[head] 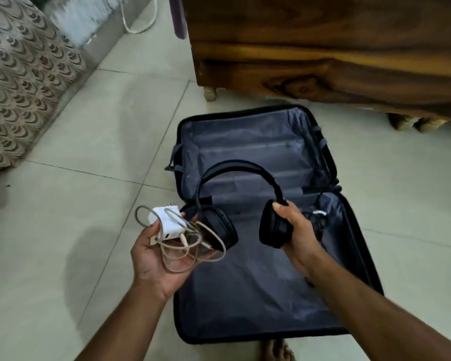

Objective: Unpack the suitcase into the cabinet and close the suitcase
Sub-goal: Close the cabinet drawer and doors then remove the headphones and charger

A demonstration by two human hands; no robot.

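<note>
A black suitcase [248,142] lies flat and wide open on the tiled floor, its grey lining bare in both halves. Over it my right hand [296,230] grips the right ear cup of black headphones [241,175]. My left hand [158,259], palm up, holds a white charger [164,221] with a tangle of beige cable [190,252]; the headphones' left ear cup rests against its fingertips. A small black cord with a white tip [319,214] lies in the near half by the hinge. The wooden cabinet [323,48] stands just behind the suitcase.
A bed with a patterned cover [18,82] runs along the left. A white cable [138,24] loops on the floor at the back. My bare foot [277,351] shows at the suitcase's near edge. Pale floor tiles [76,204] lie between bed and suitcase.
</note>
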